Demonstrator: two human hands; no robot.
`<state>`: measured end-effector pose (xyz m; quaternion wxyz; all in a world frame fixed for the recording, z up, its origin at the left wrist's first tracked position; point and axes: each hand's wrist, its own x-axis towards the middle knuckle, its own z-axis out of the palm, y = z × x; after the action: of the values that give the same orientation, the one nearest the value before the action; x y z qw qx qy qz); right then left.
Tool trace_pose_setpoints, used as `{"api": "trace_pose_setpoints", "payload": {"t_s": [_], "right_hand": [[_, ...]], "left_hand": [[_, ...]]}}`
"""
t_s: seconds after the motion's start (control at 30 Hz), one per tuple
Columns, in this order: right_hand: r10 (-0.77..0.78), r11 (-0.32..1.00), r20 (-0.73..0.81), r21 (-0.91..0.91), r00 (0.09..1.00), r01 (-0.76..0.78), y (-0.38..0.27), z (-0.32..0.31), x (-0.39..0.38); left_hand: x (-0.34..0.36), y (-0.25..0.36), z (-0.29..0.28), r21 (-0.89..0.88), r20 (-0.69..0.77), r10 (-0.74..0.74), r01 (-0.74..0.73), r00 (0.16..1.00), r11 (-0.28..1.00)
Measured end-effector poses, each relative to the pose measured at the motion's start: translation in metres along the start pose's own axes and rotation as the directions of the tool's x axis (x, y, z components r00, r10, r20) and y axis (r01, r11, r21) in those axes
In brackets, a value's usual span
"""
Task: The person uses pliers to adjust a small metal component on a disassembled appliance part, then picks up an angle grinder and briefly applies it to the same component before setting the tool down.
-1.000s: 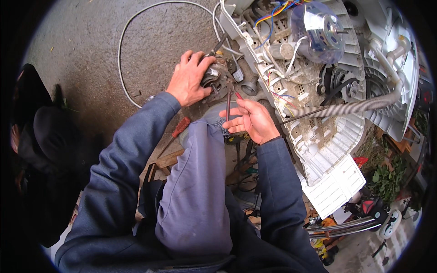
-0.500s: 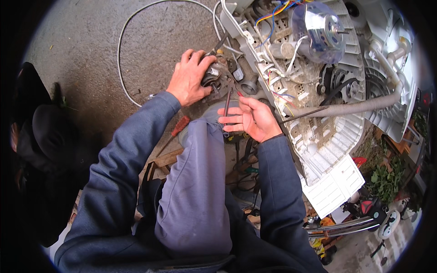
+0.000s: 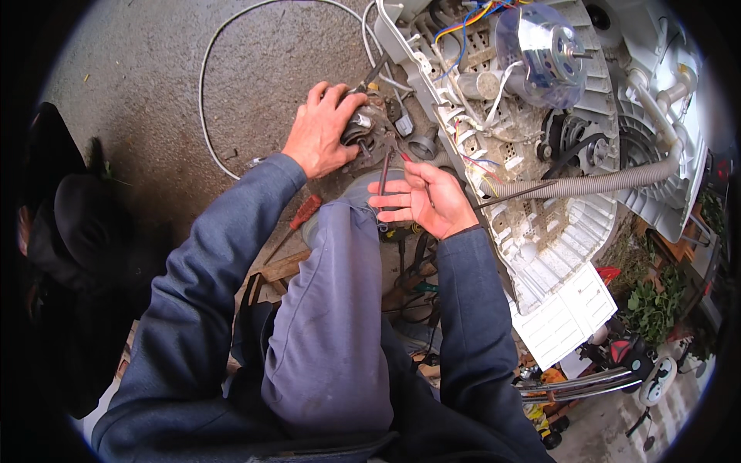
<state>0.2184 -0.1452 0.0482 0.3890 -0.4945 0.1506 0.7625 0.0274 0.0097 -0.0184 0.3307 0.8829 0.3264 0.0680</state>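
Note:
My left hand (image 3: 326, 131) is curled over the top of a dirty metal part (image 3: 359, 119), perhaps a small motor or pump, holding it in place beyond my knee. Most of that part is hidden under the fingers. In my right hand (image 3: 436, 202) are pliers (image 3: 385, 171) with red handles. The thumb lies by one handle while the stretched fingers cross the other, so the handles stand apart. Their jaws point away from me at the metal part; whether they bite on it I cannot tell. A red-handled screwdriver (image 3: 305, 212) lies left of my knee.
On the right stands an opened white appliance housing (image 3: 532, 258) with a motor (image 3: 544, 58), wires, a belt wheel and a grey ribbed hose (image 3: 587, 185). A grey cable (image 3: 204, 92) loops over the ground. Someone in dark clothes (image 3: 85, 231) is at the left edge.
Almost nothing differs. The fingers of my right hand have shifted very slightly on the pliers; my left hand stays on the metal part.

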Motion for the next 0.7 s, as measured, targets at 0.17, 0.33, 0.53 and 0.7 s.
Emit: {"api": "trace_pose_setpoints", "payload": {"t_s": [0.17,0.33,0.53,0.7], "right_hand": [[-0.021,1.0,0.012,0.015,1.0,0.021,0.006,-0.003,-0.001],[0.004,0.999,0.056,-0.038,0.998,-0.002,0.002,-0.01,-0.001],[-0.008,0.998,0.066,-0.057,0.998,0.012,0.002,-0.009,-0.002],[0.033,0.999,0.066,-0.023,0.997,-0.031,0.0,-0.008,0.0]], "left_hand": [[0.0,0.002,-0.002,0.001,0.009,-0.004,0.004,1.0,1.0],[-0.001,-0.001,0.0,-0.001,-0.005,0.003,-0.003,1.0,1.0],[0.0,-0.001,0.001,-0.011,-0.007,0.007,-0.007,1.0,1.0],[-0.001,-0.001,0.002,-0.014,-0.011,0.009,-0.009,1.0,1.0]]}}
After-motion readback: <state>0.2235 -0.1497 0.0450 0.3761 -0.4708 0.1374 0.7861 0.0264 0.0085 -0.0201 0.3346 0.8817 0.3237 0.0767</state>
